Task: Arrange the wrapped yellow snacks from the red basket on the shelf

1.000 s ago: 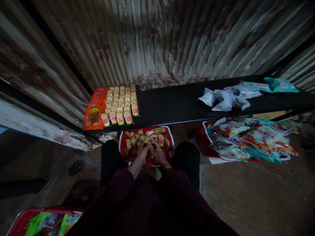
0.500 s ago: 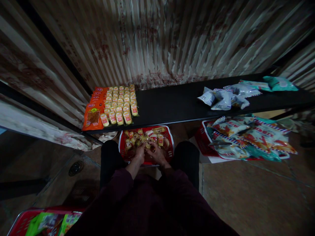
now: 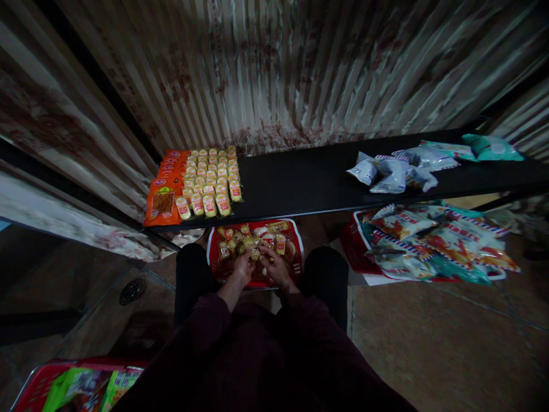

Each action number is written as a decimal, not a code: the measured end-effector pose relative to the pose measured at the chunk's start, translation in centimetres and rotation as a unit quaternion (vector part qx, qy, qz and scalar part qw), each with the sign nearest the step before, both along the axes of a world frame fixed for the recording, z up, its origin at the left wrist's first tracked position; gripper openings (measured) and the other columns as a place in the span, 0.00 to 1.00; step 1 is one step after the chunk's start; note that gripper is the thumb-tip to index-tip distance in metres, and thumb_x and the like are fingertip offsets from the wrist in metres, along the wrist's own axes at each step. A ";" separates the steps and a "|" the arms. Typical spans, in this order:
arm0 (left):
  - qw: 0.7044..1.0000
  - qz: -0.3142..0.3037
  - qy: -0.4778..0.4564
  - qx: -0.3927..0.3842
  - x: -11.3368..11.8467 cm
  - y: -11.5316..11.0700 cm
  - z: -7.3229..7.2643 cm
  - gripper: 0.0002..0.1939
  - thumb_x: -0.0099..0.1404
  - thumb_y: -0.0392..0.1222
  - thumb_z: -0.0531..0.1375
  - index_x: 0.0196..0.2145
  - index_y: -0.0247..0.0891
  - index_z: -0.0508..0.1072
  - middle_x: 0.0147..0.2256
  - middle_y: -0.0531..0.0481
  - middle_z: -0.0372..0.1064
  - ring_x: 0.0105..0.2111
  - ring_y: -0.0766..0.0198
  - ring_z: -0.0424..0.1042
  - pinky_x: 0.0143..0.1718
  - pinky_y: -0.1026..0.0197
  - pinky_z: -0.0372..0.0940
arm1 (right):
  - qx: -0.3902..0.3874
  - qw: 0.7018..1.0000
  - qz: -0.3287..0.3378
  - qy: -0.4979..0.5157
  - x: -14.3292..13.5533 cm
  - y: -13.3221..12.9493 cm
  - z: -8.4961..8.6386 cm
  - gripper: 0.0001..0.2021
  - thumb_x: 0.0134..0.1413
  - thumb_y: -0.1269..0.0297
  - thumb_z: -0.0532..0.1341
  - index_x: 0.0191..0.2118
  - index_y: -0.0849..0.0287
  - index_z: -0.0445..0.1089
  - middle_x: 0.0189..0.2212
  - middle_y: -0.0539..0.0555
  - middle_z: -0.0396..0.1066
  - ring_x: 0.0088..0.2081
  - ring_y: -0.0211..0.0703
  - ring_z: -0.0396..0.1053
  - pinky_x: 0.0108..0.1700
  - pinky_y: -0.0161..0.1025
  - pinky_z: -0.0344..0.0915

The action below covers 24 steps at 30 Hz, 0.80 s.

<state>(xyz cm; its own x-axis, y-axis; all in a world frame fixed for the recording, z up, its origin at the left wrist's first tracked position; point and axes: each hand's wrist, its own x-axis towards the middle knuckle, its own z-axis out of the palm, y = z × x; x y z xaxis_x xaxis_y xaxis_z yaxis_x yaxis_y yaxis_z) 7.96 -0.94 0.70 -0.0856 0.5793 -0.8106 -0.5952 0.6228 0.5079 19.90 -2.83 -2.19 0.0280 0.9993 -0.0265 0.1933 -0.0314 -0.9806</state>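
Observation:
Between my knees stands a red basket (image 3: pixel 299 252) with a pale rim, holding several small clear-wrapped yellow snack packs (image 3: pixel 280 244). Both of my hands are low over it, close together. My left hand (image 3: pixel 242 269) has its fingers closed on a small yellow wrapped snack (image 3: pixel 254 252). On the other side of this same pack, my right hand (image 3: pixel 275 268) grips with bent fingers. Dim light and the fingers hide part of the pack. Up on the black shelf (image 3: pixel 291 183), matching snack packs (image 3: pixel 209 205) stand in tight rows at the left.
Orange snack bags (image 3: pixel 163 203) lie at the shelf's left end. Silvery bags (image 3: pixel 388 174) and teal bags (image 3: pixel 493 147) rest toward its right. A second red basket (image 3: pixel 354 243) overflows with chip bags (image 3: pixel 454 237). Another red basket (image 3: pixel 32 389) holds green packets (image 3: pixel 71 389) at lower left.
My right hand's fingers have shifted slightly, opening a small gap from the left hand. The view has moved a little; the shelf and baskets stay as they were.

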 end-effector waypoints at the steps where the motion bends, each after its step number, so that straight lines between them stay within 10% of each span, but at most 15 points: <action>1: 1.000 0.002 -0.003 -0.002 -0.1 0.0 0.0 0.05 0.55 0.36 0.61 0.27 0.36 0.66 0.21 0.55 0.63 0.20 0.72 0.61 0.27 0.66 0.59 | -0.001 1.000 0.001 -0.002 0.0 0.0 0.0 0.17 0.48 0.57 0.58 0.45 0.55 0.71 0.45 0.55 0.73 0.48 0.47 0.69 0.53 0.47 0.64; 24: 0.998 0.019 -0.056 -0.020 -0.2 0.2 -1.4 0.01 0.57 0.34 0.57 0.28 0.37 0.68 0.24 0.52 0.67 0.24 0.68 0.67 0.27 0.66 0.60 | 0.055 0.998 0.005 -0.014 -0.3 0.1 0.4 0.11 0.52 0.58 0.57 0.36 0.54 0.75 0.40 0.54 0.75 0.45 0.44 0.70 0.52 0.45 0.64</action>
<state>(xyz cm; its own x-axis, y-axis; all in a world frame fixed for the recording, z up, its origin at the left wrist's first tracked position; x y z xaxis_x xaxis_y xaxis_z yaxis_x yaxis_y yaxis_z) 7.80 -0.77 -0.72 -0.0138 0.5448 -0.8385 -0.6706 0.6170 0.4119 19.62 -2.70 -1.80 0.0178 0.9962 0.0847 0.2204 0.0787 -0.9722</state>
